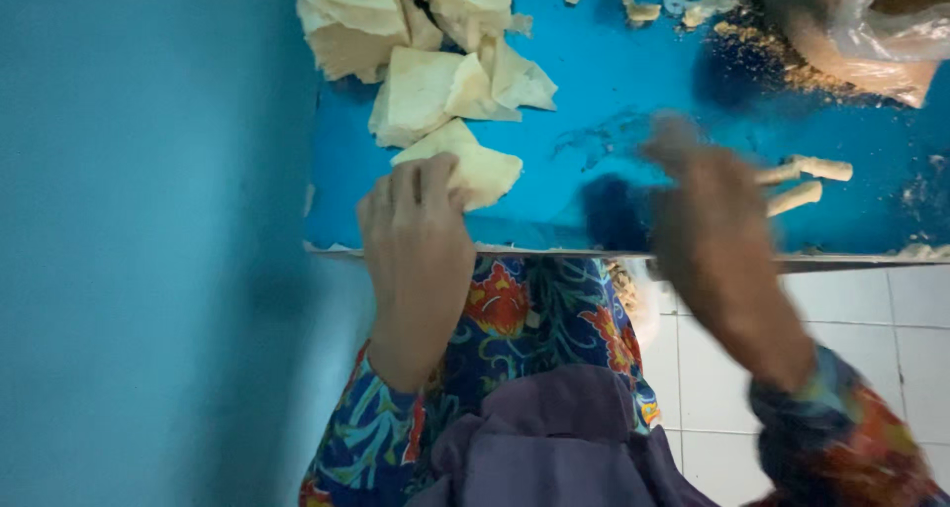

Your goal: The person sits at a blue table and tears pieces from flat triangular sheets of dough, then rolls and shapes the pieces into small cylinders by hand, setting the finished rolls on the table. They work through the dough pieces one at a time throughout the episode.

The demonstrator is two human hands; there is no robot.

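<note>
My left hand lies at the near edge of a blue table, fingertips on a pale triangular pastry sheet. Behind that sheet sits a heap of folded pastry sheets. My right hand is blurred above the table's near edge, fingers loosely curled; I cannot see anything in it. Just right of it lie two thin rolled pastry sticks.
A clear plastic bag with brown filling stands at the far right, brown crumbs scattered beside it. Small dough scraps lie at the back. A blue wall is on the left; white floor tiles show below the table edge.
</note>
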